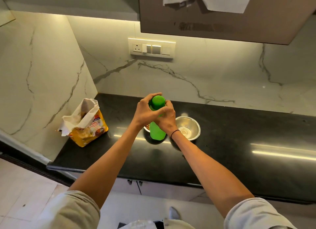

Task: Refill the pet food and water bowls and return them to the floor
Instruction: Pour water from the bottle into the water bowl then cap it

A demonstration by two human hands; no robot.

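Both hands clamped on green bottle: left hand, right hand; upright, cap twd wall.

White marble walls, black table, switch panel, lit overhead cabinet, pale tiled floor.

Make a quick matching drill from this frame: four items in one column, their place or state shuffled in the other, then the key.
Things:
1. green bottle
2. steel bowl
3. food bag
4. switch panel

Place or state:
A. on the marble wall under the cabinet
B. open-topped, at the counter's left end
C. upright, held by the left hand and the right hand
D. shiny inside, on the black counter right of the hands

Pairs: 1-C, 2-D, 3-B, 4-A
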